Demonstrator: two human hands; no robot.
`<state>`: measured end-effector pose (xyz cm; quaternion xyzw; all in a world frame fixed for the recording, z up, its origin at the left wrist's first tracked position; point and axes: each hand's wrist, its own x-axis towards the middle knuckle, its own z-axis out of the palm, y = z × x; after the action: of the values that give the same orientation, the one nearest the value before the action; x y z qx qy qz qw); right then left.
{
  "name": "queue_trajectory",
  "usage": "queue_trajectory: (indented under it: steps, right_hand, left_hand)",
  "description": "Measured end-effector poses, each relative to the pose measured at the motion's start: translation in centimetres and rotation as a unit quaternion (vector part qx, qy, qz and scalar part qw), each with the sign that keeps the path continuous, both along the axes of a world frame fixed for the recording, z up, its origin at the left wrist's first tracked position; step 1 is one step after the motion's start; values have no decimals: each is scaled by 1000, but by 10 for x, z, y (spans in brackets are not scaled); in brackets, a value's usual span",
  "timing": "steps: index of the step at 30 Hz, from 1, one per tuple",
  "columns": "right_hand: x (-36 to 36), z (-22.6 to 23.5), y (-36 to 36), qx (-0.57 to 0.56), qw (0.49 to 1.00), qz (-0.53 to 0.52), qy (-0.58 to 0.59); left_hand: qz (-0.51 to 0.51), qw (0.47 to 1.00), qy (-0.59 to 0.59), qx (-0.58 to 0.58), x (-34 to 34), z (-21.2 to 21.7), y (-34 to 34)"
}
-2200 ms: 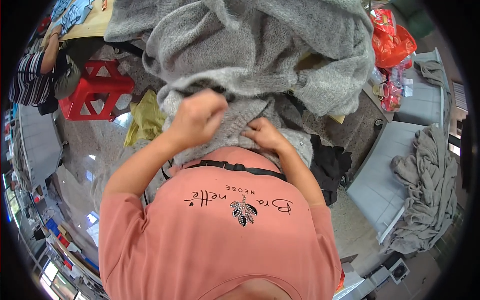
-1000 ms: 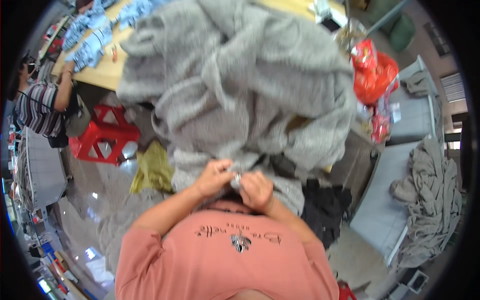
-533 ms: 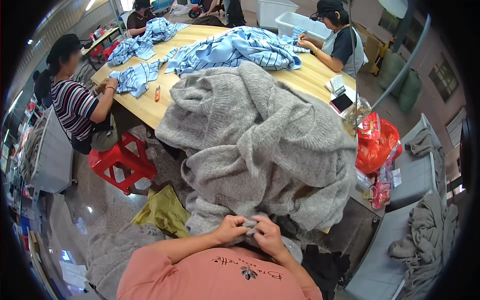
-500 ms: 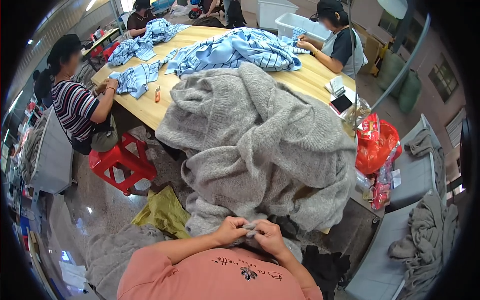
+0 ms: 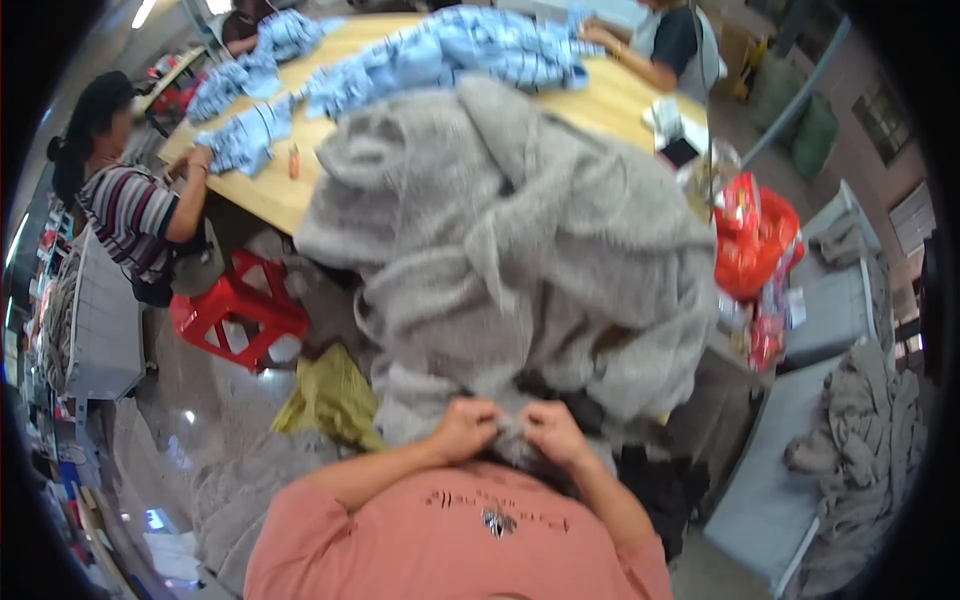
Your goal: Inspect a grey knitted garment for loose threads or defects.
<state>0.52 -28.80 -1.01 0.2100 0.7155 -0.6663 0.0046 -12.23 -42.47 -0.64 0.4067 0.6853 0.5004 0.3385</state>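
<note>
A large heap of grey knitted garments point(image 5: 590, 240) covers the near part of the wooden table and hangs over its front edge toward me. My left hand point(image 5: 468, 426) is closed, fingertips pinching the grey knit close to my body. Just to its right, my right hand point(image 5: 555, 432) pinches the same knit, its fingers also closed. A short piece of grey fabric point(image 5: 511, 424) spans the small gap between the hands. Motion blur hides which part of the garment this is.
Blue striped garments point(image 5: 440, 60) and orange snips point(image 5: 294, 162) lie on the table point(image 5: 245, 195); co-workers handle the blue cloth. A red stool point(image 5: 235, 315) and yellow sack point(image 5: 325, 398) stand left. Right are a red plastic bag point(image 5: 755, 245) and grey bins point(image 5: 755, 470).
My hands have drawn slightly apart, the knit still between them. The whole view has tilted, so the table and heap sit higher in the picture, and it is blurrier.
</note>
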Motion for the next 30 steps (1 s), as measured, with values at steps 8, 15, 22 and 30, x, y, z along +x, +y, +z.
queue_trajectory:
  steps: [8,15,22,30]
  right_hand:
    - [-24,9,-21,299,931,-166,130]
    - [-18,-1,-25,367,898,-189,152]
    - [4,-18,-3,302,933,-164,111]
    - [45,-23,12,0,993,-114,21]
  left_hand:
    - [44,968,214,126,-6,5,16]
    - [97,982,150,68,2,10,9]
    - [52,991,-77,-98,-18,-5,-32]
    - [139,865,-483,-7,-50,20,-36]
